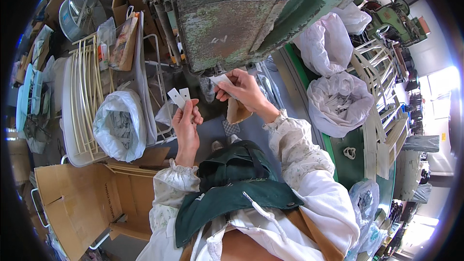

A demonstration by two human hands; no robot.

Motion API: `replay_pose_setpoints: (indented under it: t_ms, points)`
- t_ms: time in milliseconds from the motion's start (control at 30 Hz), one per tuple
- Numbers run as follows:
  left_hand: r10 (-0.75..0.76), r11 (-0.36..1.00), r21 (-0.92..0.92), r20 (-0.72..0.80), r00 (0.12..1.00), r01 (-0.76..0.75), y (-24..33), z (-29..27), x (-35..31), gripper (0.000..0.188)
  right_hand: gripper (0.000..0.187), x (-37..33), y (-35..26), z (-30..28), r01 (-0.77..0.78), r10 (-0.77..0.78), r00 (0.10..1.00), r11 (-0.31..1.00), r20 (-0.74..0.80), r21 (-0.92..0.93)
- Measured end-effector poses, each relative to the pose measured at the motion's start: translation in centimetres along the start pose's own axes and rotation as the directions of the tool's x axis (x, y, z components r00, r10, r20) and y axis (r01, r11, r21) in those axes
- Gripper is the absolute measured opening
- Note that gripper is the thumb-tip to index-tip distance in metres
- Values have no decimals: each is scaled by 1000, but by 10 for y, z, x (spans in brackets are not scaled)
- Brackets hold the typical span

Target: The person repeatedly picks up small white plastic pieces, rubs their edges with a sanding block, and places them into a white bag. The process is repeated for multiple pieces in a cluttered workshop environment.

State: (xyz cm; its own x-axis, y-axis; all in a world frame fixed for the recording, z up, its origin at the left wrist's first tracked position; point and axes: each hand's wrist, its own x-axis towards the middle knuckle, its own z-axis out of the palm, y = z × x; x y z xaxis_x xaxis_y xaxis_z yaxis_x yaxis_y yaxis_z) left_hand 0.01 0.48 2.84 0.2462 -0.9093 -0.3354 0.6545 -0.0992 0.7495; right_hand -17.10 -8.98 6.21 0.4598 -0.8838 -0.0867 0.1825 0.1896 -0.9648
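Note:
Two flat white strips (180, 96), each with a small dark hole, fan out from my left hand (186, 122), pinched between thumb and fingers. To the right and slightly higher, my right hand (245, 90) is closed on another flat white piece (221, 80). This piece is just below the lower edge of a worn green press (227, 34). Behind the right fingers hangs a brown piece (238, 111), whose kind I cannot make out. My fingers hide part of each white piece.
On the left, a white bag (104, 121) with small metal pieces sits by a cream rack (87, 96). Another filled bag (316, 92) stands on a green bench (348, 164) at right. An open cardboard box (77, 203) is lower left; a fan (79, 14) is far left.

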Motion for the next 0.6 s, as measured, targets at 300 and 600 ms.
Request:
replay_pose_setpoints:
  t_ms: [300,600]
  points:
    - [24,998,-57,-5,1000,-25,-17,20,12,26,22,5,26,8,-242,258,961,958,-102,152]
    - [-54,984,178,140,989,28,-15,-4,13,35,32,116,160,-92,206,-469,879,201,90,-958]
